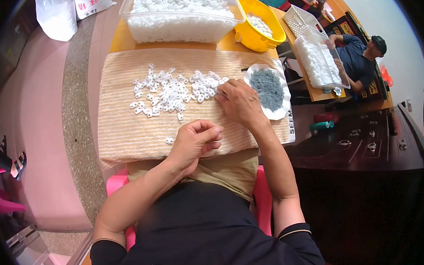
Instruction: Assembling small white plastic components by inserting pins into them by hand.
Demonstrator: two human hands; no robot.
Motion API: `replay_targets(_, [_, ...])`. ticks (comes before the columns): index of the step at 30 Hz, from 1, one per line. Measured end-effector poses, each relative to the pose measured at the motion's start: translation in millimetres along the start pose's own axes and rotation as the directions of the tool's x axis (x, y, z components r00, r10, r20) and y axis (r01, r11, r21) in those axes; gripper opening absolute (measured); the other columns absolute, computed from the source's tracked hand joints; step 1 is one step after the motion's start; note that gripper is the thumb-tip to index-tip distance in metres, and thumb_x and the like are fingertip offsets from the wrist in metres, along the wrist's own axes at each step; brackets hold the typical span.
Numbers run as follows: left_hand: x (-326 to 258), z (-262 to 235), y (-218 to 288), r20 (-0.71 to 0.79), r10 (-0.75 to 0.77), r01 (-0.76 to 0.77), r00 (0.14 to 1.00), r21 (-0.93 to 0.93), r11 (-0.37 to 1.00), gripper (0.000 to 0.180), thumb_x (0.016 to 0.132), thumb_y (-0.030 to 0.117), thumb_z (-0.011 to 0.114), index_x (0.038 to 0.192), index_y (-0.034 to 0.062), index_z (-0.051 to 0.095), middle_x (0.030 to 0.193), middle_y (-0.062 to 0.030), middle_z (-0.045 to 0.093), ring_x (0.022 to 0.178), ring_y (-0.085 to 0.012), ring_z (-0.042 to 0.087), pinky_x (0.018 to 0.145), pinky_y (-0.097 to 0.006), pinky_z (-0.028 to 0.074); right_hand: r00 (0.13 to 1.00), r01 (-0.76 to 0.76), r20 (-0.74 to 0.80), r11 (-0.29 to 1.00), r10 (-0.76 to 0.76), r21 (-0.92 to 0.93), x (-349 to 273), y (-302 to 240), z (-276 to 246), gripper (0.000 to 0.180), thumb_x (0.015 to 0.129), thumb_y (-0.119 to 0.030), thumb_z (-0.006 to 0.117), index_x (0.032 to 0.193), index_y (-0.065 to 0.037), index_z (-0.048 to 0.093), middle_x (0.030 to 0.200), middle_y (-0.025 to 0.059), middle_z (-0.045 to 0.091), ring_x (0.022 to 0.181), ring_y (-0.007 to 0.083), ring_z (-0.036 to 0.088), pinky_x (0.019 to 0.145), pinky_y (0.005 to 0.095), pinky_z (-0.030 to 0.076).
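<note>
Small white plastic pieces with dark holes (171, 93) lie in a loose heap on a striped beige towel (120, 133). My right hand (243, 103) is at the heap's right edge, fingertips bent together against the pieces; whatever they pinch is hidden. Closer to me, my left hand (195, 142) hovers over the towel's near edge with fingers curled and thumb pressed to them. What it holds, if anything, is too small to make out. One or two white pieces (169, 141) lie beside its knuckles. Right of my right hand stands a white scalloped dish (285, 109) filled with small grey-blue bits (267, 88).
Behind the towel stand a clear tub (177, 35) full of white pieces and a yellow basin (250, 37). A person (355, 58) sits at another table by a clear bin of white pieces (317, 63). A dark table (349, 148) is on my right; white sacks (57, 18) stand far left.
</note>
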State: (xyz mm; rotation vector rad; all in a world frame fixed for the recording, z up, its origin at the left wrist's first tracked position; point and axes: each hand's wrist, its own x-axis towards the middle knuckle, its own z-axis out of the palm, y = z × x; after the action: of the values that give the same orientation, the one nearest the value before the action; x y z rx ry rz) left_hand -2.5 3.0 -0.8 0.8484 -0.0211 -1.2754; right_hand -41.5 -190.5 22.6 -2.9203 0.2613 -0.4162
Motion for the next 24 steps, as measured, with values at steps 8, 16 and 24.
replay_targets(8, [-3,5,1,-0.022,0.009,-0.009,1.000,-0.002,1.000,0.008,0.088,0.012,0.068,0.089,0.0056,0.063,0.083,-0.0007,0.063,0.074,-0.0074,0.061,0.069,-0.022,0.055,0.999,0.021,-0.033,1.000,-0.021,-0.008,4,-10,-2,0.013,0.079,-0.017,0.068,0.088,-0.008,0.068,0.090,0.0081,0.065,0.088,0.0294,0.061,0.076,0.0389,0.050])
replay_targets(16, [2,0,-4,-0.010,0.012,-0.012,1.000,-0.023,1.000,0.009,0.089,0.011,0.068,0.091,0.0044,0.063,0.085,-0.0020,0.064,0.076,-0.0091,0.062,0.069,-0.024,0.055,0.982,0.181,0.049,0.981,-0.184,0.074,21,-42,8,0.014,0.077,-0.016,0.065,0.088,-0.009,0.069,0.087,0.0092,0.062,0.083,0.0288,0.060,0.073,0.0397,0.050])
replay_targets(24, [3,0,-4,0.003,0.011,-0.011,1.000,-0.029,1.000,0.010,0.089,0.011,0.068,0.093,0.0041,0.062,0.089,-0.0027,0.065,0.079,-0.0104,0.063,0.070,-0.026,0.056,0.966,0.166,0.194,0.985,-0.171,0.041,36,-52,9,0.013,0.079,-0.018,0.062,0.076,-0.007,0.067,0.085,0.0132,0.061,0.080,0.0324,0.063,0.071,0.0431,0.051])
